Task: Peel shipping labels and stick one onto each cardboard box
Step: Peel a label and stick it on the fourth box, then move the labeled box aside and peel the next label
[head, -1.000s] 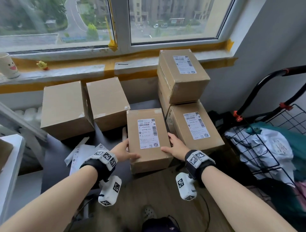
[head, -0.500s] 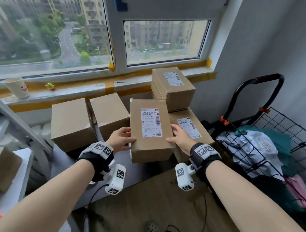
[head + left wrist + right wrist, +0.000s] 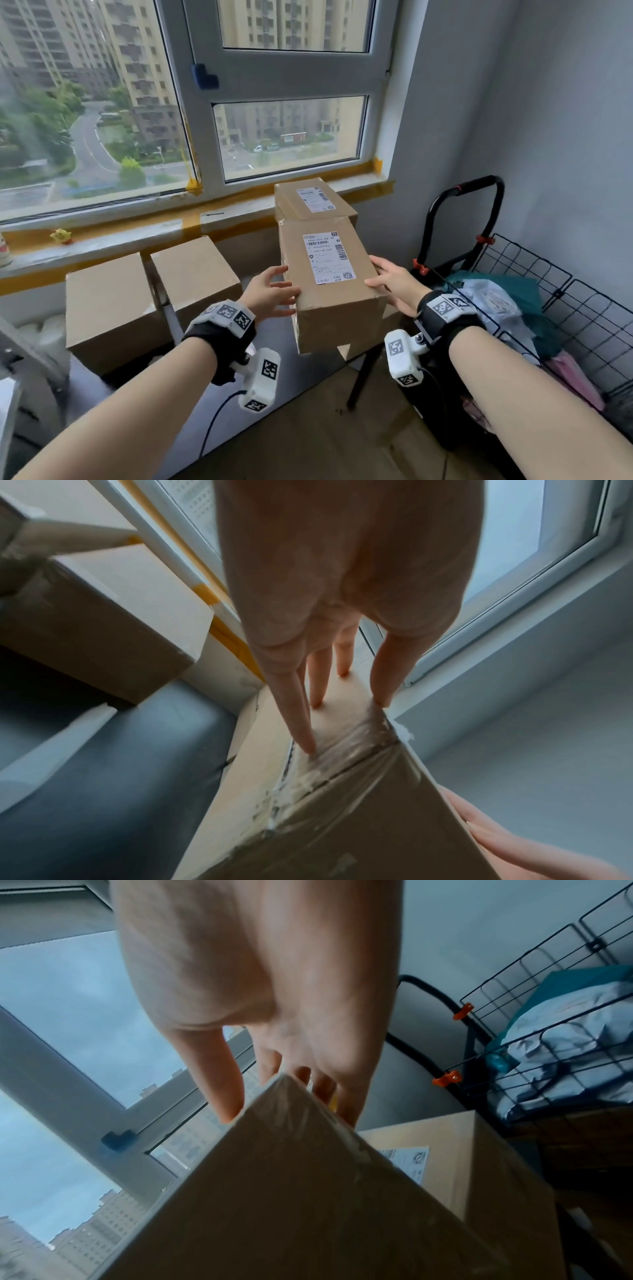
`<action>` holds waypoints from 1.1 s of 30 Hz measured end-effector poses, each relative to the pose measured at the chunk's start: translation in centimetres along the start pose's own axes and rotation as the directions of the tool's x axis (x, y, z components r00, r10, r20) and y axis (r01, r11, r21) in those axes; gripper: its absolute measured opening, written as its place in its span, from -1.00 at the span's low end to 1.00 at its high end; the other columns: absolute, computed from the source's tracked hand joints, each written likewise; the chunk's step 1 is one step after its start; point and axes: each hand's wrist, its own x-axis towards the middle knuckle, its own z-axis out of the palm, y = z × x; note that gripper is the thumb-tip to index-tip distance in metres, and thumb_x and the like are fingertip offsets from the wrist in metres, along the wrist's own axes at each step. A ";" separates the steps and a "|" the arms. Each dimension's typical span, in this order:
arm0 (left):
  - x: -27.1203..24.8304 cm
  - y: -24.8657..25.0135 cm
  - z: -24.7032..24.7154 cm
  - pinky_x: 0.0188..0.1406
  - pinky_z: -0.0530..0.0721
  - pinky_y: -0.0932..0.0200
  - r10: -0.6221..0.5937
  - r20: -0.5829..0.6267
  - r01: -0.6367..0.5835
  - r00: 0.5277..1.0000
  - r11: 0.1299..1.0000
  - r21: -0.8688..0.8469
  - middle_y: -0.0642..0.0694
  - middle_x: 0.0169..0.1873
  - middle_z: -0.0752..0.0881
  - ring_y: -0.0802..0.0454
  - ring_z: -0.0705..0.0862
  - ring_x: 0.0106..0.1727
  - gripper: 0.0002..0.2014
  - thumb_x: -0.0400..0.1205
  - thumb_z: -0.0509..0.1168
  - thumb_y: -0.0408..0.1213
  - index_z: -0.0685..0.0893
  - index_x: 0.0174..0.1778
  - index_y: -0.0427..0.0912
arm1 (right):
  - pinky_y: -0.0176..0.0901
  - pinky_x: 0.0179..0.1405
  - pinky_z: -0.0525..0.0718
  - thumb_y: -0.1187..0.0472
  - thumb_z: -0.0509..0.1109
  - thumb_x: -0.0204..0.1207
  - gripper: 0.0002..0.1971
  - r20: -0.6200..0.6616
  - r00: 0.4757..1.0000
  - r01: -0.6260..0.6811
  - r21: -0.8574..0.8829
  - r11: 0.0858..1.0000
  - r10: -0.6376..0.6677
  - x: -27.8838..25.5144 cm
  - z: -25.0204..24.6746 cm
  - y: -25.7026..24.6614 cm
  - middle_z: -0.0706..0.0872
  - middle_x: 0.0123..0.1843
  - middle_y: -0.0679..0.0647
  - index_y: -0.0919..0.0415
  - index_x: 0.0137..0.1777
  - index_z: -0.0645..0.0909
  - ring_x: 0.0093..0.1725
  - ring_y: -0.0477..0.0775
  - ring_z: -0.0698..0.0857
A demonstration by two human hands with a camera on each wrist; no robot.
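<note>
A labelled box (image 3: 330,284) is held in the air between both hands, in front of the window and above the dark table (image 3: 308,370). The left hand (image 3: 270,296) presses its straight fingers against the box's left side; the right hand (image 3: 394,286) clasps the right side, thumb on the top edge and fingers on the side face. The box hides most of a stack behind it: only the top box (image 3: 310,202) with its label shows, and a corner of a lower one. 2 plain boxes (image 3: 109,308) sit at left under the sill.

The left wrist view shows wrinkled clear tape (image 3: 346,750) on the box's end under the fingertips (image 3: 308,746), unseen from the head view. The right wrist view shows a labelled box (image 3: 455,1164) below the held one, label partly cut off, and a wire cart (image 3: 555,1031) with bundled cloth. Label print is too small to read.
</note>
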 end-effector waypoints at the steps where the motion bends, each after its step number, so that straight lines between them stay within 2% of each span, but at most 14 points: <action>1: 0.1 -0.1 0.7 -0.28 0.78 0.07 -0.007 0.013 0.007 1.000 1.000 -0.009 -0.36 0.24 0.62 -0.08 0.69 -0.14 -0.43 0.55 0.36 -0.52 0.39 0.48 -0.15 | -0.17 -0.19 0.63 0.56 0.19 0.55 -0.42 -0.015 1.000 -0.015 -0.002 1.000 0.015 0.1 -0.8 0.1 0.58 0.42 0.11 0.17 0.54 0.33 0.23 0.14 0.63; 3: 0.7 -0.4 2.3 -0.26 0.78 0.05 -0.023 0.040 0.025 0.999 0.999 -0.039 -0.32 0.18 0.63 -0.10 0.68 -0.11 -0.40 0.55 0.35 -0.55 0.38 0.50 -0.15 | -0.11 -0.21 0.62 0.54 0.20 0.53 -0.43 -0.055 0.997 -0.047 -0.005 0.999 0.047 0.3 -2.3 0.3 0.60 0.38 0.18 0.15 0.52 0.35 0.19 0.17 0.64; 5: 1.1 -0.6 3.2 -0.25 0.78 0.04 -0.036 0.063 0.041 0.997 0.997 -0.072 -0.28 0.15 0.63 -0.09 0.68 -0.06 -0.39 0.54 0.33 -0.59 0.38 0.50 -0.14 | 0.02 -0.08 0.61 0.53 0.20 0.52 -0.45 -0.075 0.995 -0.066 0.003 0.998 0.066 0.8 -3.6 0.6 0.63 0.33 0.20 0.14 0.48 0.37 0.14 0.20 0.65; 7: 2.9 -0.8 5.4 -0.24 0.79 0.04 -0.049 0.074 0.056 0.996 0.994 -0.097 -0.31 0.29 0.58 -0.11 0.67 0.04 -0.35 0.53 0.33 -0.62 0.37 0.52 -0.13 | 0.08 0.02 0.58 0.55 0.17 0.50 -0.46 -0.082 0.993 -0.081 0.008 0.997 0.082 1.9 -6.1 0.6 0.63 0.32 0.21 0.14 0.44 0.39 0.17 0.23 0.63; 9: 2.9 -1.3 5.4 -0.22 0.79 0.05 -0.059 0.078 0.067 0.995 0.992 -0.108 -0.32 0.37 0.54 -0.15 0.66 0.14 -0.31 0.52 0.34 -0.62 0.35 0.54 -0.11 | 0.09 0.05 0.60 0.59 0.14 0.49 -0.45 -0.061 0.993 -0.098 0.018 0.995 0.099 2.1 -6.2 1.0 0.63 0.31 0.21 0.13 0.42 0.39 0.21 0.23 0.62; 12: 4.2 -1.7 6.4 -0.12 0.77 0.00 -0.070 0.069 0.078 0.995 0.990 -0.116 -0.27 0.42 0.51 -0.13 0.67 0.17 -0.27 0.51 0.36 -0.62 0.33 0.56 -0.06 | 0.05 0.08 0.63 0.63 0.12 0.48 -0.42 -0.049 0.992 -0.112 0.020 0.994 0.112 3.5 -7.5 1.1 0.64 0.22 0.23 0.15 0.43 0.40 0.19 0.23 0.63; 15: 5.6 -1.5 7.6 0.01 0.72 -0.06 -0.056 0.047 0.061 0.997 0.990 -0.128 -0.21 0.43 0.50 -0.01 0.70 0.05 -0.26 0.50 0.37 -0.62 0.33 0.55 -0.02 | -0.06 -0.15 0.65 0.63 0.11 0.47 -0.41 -0.040 0.991 -0.129 0.000 0.992 0.129 5.6 -8.7 0.8 0.67 0.05 0.23 0.15 0.45 0.41 0.06 0.21 0.66; 18: 6.7 -1.5 8.4 0.13 0.69 -0.14 -0.046 0.016 0.047 0.999 0.990 -0.135 -0.17 0.46 0.48 0.02 0.71 0.05 -0.25 0.50 0.37 -0.62 0.34 0.55 0.02 | -0.10 -0.24 0.61 0.65 0.09 0.48 -0.39 -0.031 0.989 -0.144 -0.013 0.989 0.144 7.5 -9.5 0.5 0.67 -0.01 0.19 0.21 0.48 0.40 0.04 0.22 0.66; 20: 7.2 -1.6 8.9 0.19 0.68 -0.16 -0.038 -0.002 0.038 0.999 0.991 -0.132 -0.14 0.49 0.45 0.02 0.70 0.10 -0.23 0.49 0.38 -0.61 0.33 0.55 0.05 | -0.12 -0.23 0.61 0.66 0.07 0.48 -0.38 -0.022 0.989 -0.144 -0.040 0.989 0.144 8.5 -9.8 0.3 0.66 -0.02 0.15 0.21 0.50 0.40 0.02 0.20 0.65; 23: 7.4 -1.5 9.5 0.22 0.67 -0.13 -0.024 -0.025 0.021 0.999 0.995 -0.097 -0.13 0.53 0.40 -0.04 0.62 0.28 -0.21 0.50 0.38 -0.59 0.29 0.57 0.08 | -0.15 -0.20 0.61 0.66 0.09 0.47 -0.37 -0.019 0.991 -0.135 -0.084 0.987 0.134 9.8 -10.1 0.0 0.65 -0.03 0.14 0.21 0.50 0.41 -0.03 0.14 0.65; 28: 7.7 -1.6 10.0 0.23 0.67 -0.10 0.001 -0.051 -0.002 0.999 1.000 -0.007 -0.12 0.56 0.35 -0.08 0.50 0.46 -0.18 0.50 0.39 -0.56 0.23 0.59 0.10 | -0.18 -0.07 0.59 0.68 0.11 0.47 -0.38 -0.024 0.994 -0.112 -0.156 0.981 0.110 10.8 -10.3 0.1 0.62 0.15 0.21 0.23 0.50 0.42 0.14 0.18 0.59; 30: 7.7 -1.6 10.0 0.22 0.67 -0.05 0.023 -0.049 -0.020 0.999 0.999 0.050 -0.12 0.57 0.35 0.03 0.61 0.31 -0.19 0.51 0.40 -0.53 0.21 0.60 0.08 | -0.12 0.07 0.59 0.66 0.15 0.48 -0.40 -0.026 0.996 -0.093 -0.196 0.976 0.090 10.8 -10.2 0.1 0.62 0.28 0.19 0.25 0.50 0.42 0.21 0.17 0.59; 32: 7.7 -1.4 9.8 0.18 0.67 0.04 0.057 -0.043 -0.049 0.997 0.984 0.170 -0.14 0.56 0.35 0.15 0.66 0.06 -0.21 0.52 0.42 -0.45 0.20 0.61 0.02 | -0.10 0.21 0.54 0.58 0.22 0.50 -0.44 -0.039 0.998 -0.052 -0.343 0.938 0.041 10.5 -9.9 -0.4 0.59 0.39 0.17 0.24 0.50 0.42 0.33 0.16 0.57; 33: 7.7 -1.3 9.6 0.20 0.66 0.05 0.076 -0.044 -0.063 0.996 0.967 0.249 -0.17 0.56 0.36 0.13 0.67 0.05 -0.23 0.53 0.42 -0.39 0.20 0.61 0.00 | -0.12 0.23 0.52 0.52 0.26 0.51 -0.46 -0.049 0.999 -0.028 -0.440 0.898 0.007 10.3 -9.6 -0.7 0.58 0.41 0.16 0.22 0.50 0.42 0.37 0.15 0.55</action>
